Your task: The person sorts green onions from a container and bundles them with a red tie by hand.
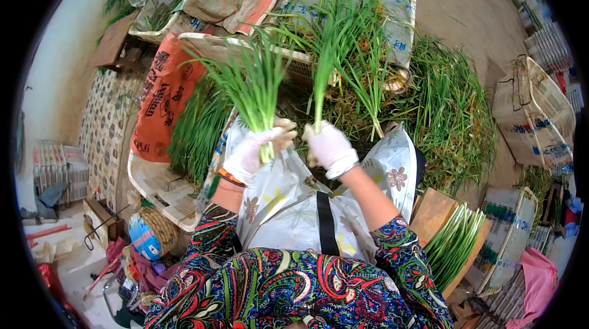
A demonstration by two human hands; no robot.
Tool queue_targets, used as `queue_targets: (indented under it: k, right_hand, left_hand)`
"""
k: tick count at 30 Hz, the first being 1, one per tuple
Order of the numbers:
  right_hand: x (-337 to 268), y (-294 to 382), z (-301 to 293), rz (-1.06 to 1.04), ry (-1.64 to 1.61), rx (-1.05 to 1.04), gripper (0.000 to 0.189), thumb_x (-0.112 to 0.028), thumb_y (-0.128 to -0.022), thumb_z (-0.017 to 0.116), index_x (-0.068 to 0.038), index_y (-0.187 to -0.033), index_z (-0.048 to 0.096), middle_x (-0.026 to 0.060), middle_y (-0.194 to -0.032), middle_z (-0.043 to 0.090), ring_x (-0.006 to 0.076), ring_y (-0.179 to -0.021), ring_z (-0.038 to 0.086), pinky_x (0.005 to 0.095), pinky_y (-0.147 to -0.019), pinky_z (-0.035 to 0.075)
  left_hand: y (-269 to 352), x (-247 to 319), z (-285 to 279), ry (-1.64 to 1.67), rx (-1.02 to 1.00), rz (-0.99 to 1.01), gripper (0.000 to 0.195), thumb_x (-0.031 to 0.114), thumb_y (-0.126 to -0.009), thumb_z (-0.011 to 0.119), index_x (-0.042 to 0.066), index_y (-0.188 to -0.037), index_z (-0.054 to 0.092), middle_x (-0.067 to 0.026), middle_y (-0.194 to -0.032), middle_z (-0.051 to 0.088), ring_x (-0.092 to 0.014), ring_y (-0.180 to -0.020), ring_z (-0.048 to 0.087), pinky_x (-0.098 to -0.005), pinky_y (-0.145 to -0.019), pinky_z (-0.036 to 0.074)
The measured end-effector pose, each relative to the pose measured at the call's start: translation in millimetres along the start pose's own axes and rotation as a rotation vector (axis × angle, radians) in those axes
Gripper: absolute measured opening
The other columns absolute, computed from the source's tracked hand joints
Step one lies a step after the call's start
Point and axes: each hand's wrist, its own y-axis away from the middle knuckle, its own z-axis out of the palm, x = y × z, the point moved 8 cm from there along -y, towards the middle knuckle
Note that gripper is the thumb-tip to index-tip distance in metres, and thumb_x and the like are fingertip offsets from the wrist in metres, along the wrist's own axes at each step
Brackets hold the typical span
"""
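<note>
My left hand [246, 154], in a pale glove, grips a thick bunch of garlic chives [253, 92], leaves pointing away from me and white stem ends showing below the fist. Beside it, my gloved right hand [330, 147] is closed around a thinner bunch of chives [323, 71], slightly blurred. A few separate chives [368, 94] lie fanned out just beyond the right hand, on a tangle of roots and leaves [347, 115]. Across my lap spreads a flowered plastic apron [280, 209].
Ahead stands a plastic crate [294, 55] partly covered by a grey sack [395, 21]. A heap of loose leaves [453, 113] lies to the right. Neat chives [453, 241] rest on a wooden board [430, 214]. At left, an orange sack [161, 103] lies beside more chives [198, 131] in a crate [175, 200].
</note>
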Motion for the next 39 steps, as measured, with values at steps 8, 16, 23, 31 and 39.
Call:
queue_targets:
  k: [8, 16, 23, 31, 39]
  right_hand:
    - [-43.4, 47.4, 37.7, -0.274, 0.279, -0.353, 0.035, -0.034, -0.081, 0.053, -0.001, -0.093, 0.053, 0.0208, -0.079, 0.061, 0.0359, -0.074, 0.061, 0.043, -0.067, 0.047]
    - [-49.5, 3.1, 36.7, -0.064, 0.141, -0.325, 0.07, -0.023, -0.074, 0.06, 0.0, -0.132, 0.027, 0.0236, -0.093, 0.06, 0.0362, -0.087, 0.059, 0.0393, -0.077, 0.046]
    - [-29.9, -35.8, -18.5, 0.157, -0.507, -0.23, 0.025, -0.02, -0.088, 0.042, -0.001, -0.085, 0.059, 0.0118, -0.07, 0.063, 0.0195, -0.055, 0.062, 0.0291, -0.048, 0.05]
    - [29.3, -28.8, -122.8, 0.116, -1.258, 0.214, 0.048, -0.04, -0.093, 0.037, 0.001, -0.079, 0.058, 0.0028, -0.051, 0.049, 0.0107, -0.039, 0.043, 0.022, -0.038, 0.035]
    - [63.0, 27.8, -51.3, 0.197, 0.367, -0.246, 0.055, -0.045, -0.076, 0.054, -0.001, -0.109, 0.05, 0.0255, -0.096, 0.06, 0.0356, -0.09, 0.059, 0.0397, -0.08, 0.047]
  left_hand:
    - [34.7, -14.6, -2.7, -0.026, 0.03, -0.061, 0.037, 0.009, -0.084, 0.053, -0.002, -0.118, 0.044, -0.0079, -0.092, 0.058, -0.018, -0.084, 0.058, -0.0308, -0.077, 0.048]
    - [82.2, -3.0, 2.0, -0.208, 0.067, -0.121, 0.032, 0.023, -0.087, 0.052, 0.002, -0.111, 0.054, 0.0024, -0.068, 0.053, -0.004, -0.053, 0.046, -0.0168, -0.047, 0.036]
    - [134.1, 35.0, -23.0, -0.374, 0.149, -0.027, 0.044, 0.028, -0.084, 0.053, -0.006, -0.112, 0.05, -0.0011, -0.057, 0.053, -0.006, -0.04, 0.043, -0.0173, -0.037, 0.033]
    - [165.9, 92.3, -68.6, 0.006, 0.258, 0.426, 0.041, 0.021, -0.083, 0.054, -0.004, -0.114, 0.046, 0.0005, -0.073, 0.052, -0.005, -0.048, 0.046, -0.0189, -0.04, 0.039]
    - [75.5, 136.1, 32.9, 0.563, -0.555, 0.373, 0.058, 0.023, -0.093, 0.044, 0.0, -0.137, 0.014, 0.0036, -0.062, 0.035, -0.002, -0.048, 0.035, -0.0185, -0.044, 0.034]
